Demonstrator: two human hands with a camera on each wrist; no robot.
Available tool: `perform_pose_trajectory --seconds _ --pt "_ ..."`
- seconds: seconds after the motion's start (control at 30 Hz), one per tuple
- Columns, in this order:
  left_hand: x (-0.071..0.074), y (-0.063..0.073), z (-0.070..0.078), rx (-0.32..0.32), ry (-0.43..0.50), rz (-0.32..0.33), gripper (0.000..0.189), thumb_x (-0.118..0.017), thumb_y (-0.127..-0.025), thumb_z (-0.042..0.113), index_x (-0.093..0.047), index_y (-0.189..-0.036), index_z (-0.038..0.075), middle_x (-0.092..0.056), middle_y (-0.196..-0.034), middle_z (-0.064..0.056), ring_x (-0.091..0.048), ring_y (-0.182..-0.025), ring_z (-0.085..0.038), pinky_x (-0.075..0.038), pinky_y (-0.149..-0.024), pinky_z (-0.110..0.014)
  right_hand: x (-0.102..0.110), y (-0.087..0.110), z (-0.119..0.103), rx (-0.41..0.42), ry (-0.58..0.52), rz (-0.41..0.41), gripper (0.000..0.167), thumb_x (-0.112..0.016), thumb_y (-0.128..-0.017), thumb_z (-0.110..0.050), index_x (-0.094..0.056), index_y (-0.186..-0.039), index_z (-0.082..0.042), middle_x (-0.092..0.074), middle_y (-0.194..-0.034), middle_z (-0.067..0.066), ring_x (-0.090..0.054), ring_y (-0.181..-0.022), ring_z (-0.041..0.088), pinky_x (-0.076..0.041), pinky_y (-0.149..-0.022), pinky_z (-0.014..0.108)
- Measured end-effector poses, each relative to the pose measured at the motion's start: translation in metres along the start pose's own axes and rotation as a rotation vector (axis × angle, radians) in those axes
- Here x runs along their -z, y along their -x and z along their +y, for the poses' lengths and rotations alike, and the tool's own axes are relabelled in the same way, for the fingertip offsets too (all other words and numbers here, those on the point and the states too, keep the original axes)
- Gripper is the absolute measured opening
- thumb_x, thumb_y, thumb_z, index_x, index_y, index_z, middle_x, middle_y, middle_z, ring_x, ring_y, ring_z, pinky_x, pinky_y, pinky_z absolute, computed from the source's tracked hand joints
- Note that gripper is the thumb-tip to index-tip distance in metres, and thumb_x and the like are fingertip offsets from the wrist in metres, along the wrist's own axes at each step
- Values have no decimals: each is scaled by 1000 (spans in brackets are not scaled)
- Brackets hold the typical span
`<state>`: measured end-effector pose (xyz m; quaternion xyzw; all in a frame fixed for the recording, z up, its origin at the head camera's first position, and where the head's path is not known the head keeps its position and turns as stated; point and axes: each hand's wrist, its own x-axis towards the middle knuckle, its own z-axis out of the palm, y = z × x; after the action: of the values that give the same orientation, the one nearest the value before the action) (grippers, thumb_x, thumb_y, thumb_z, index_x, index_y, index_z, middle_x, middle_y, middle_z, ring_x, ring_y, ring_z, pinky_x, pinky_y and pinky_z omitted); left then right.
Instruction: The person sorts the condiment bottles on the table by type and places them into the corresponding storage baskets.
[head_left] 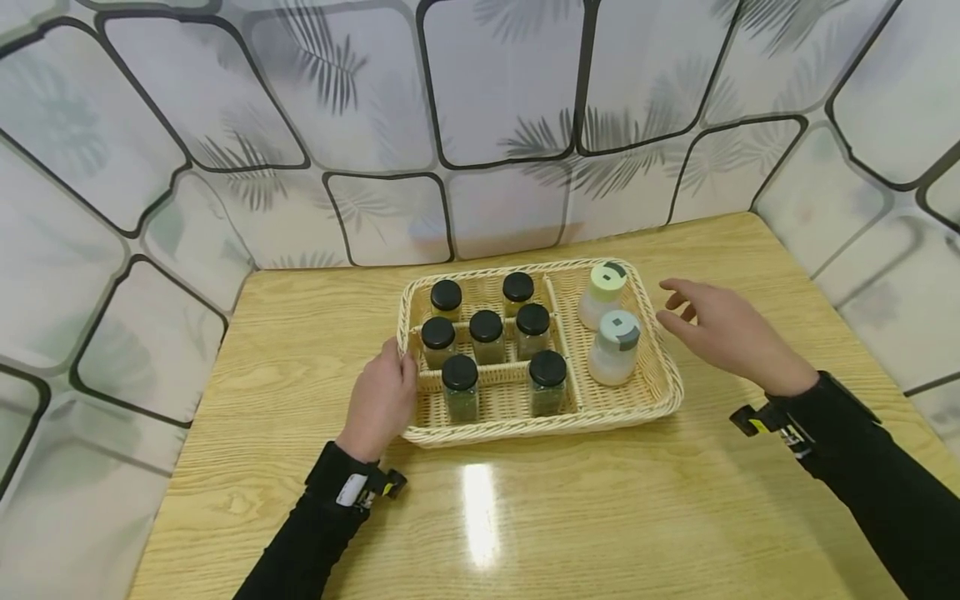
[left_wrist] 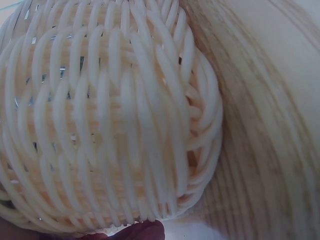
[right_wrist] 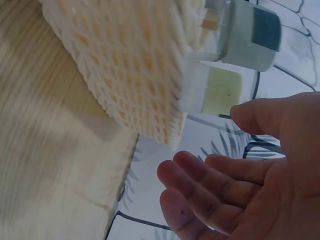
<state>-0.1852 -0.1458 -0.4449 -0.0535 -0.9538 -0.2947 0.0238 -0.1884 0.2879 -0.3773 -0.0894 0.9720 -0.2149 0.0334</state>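
Observation:
A cream wicker basket (head_left: 540,427) with dividers sits on the table. My left hand (head_left: 381,398) grips its left rim, thumb on the near side; in the left wrist view the woven wall (left_wrist: 110,115) fills most of the picture above a fingertip. Several glass jars (head_left: 487,327) with black lids stand in the basket's left compartments. In the long right compartment are two clear shakers, one with a pale green lid (head_left: 606,279), the other with a grey-blue lid (head_left: 619,329). My right hand (head_left: 723,332) hovers just right of the basket, fingers loosely bent, touching nothing.
The wood-grain table (head_left: 585,517) extends around the basket on every side. A pale curtain-like covering (head_left: 502,83) with dark outlines and leaf prints rises behind the table and along both sides.

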Motion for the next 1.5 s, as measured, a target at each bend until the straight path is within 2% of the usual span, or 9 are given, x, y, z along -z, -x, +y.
perform_pose_trajectory --seconds 0.23,0.4,0.47,0.53,0.63,0.7,0.77,1.17,1.5 --pt "0 1 0 1 11 2 33 -36 -109 24 -52 -120 -2 -47 -69 -8 -50 -54 -22 -36 -48 -33 -16 -5 7 2 -32 -9 59 -57 -103 -30 -41 -148 5 -69 -109 23 -66 -94 33 -54 -69 43" --pt "0 0 -1 -3 18 2 31 -35 -109 24 -52 -119 0 -48 -69 -8 -50 -55 -21 -37 -48 -33 -29 -6 9 0 -53 -41 66 -55 -104 -32 -34 -153 5 -66 -113 24 -63 -80 25 -48 -59 34" --pt "-1 0 -1 -3 19 1 31 -35 -109 24 -52 -118 0 -48 -70 -8 -50 -55 -21 -37 -48 -34 -34 -5 9 -5 -48 -65 70 -53 -104 -34 -27 -156 5 -65 -119 28 -63 -80 24 -46 -58 33" --pt "-1 0 -1 -3 21 2 30 -35 -109 24 -52 -118 0 -49 -70 -8 -50 -55 -22 -38 -49 -34 -38 -5 10 -16 -48 -85 73 -51 -105 -34 -19 -158 5 -65 -113 30 -62 -74 24 -45 -55 33" --pt "0 0 0 -3 24 1 30 -35 -109 24 -52 -117 0 -48 -70 -9 -50 -55 -22 -38 -49 -33 -42 -3 9 -30 -56 -97 76 -48 -106 -35 -10 -160 3 -64 -92 25 -58 -64 21 -43 -52 33" --pt "0 1 0 -1 25 -1 30 -36 -109 23 -52 -117 -1 -48 -69 -9 -49 -54 -21 -37 -49 -33 -45 -3 9 -41 -77 -102 76 -46 -107 -34 -6 -161 1 -56 -74 14 -50 -54 18 -41 -48 32" --pt "0 1 0 2 24 -4 30 -35 -109 23 -52 -117 -1 -47 -69 -9 -48 -53 -21 -37 -48 -33 -47 -3 9 -42 -94 -98 75 -45 -107 -34 -4 -161 -1 -47 -66 6 -46 -49 17 -40 -46 31" --pt "0 0 1 -8 10 12 31 -36 -109 23 -52 -119 -2 -49 -70 -9 -51 -57 -22 -38 -50 -34 -55 -1 11 -5 -133 -23 68 -41 -109 -27 -7 -160 2 -42 -62 2 -41 -47 14 -37 -46 29" --pt "0 -2 0 -5 1 5 34 -34 -109 24 -52 -122 -2 -48 -71 -7 -52 -59 -22 -39 -51 -33 -55 -1 10 5 -130 -25 66 -36 -110 -29 -8 -160 2 -40 -60 1 -38 -44 14 -36 -44 29"
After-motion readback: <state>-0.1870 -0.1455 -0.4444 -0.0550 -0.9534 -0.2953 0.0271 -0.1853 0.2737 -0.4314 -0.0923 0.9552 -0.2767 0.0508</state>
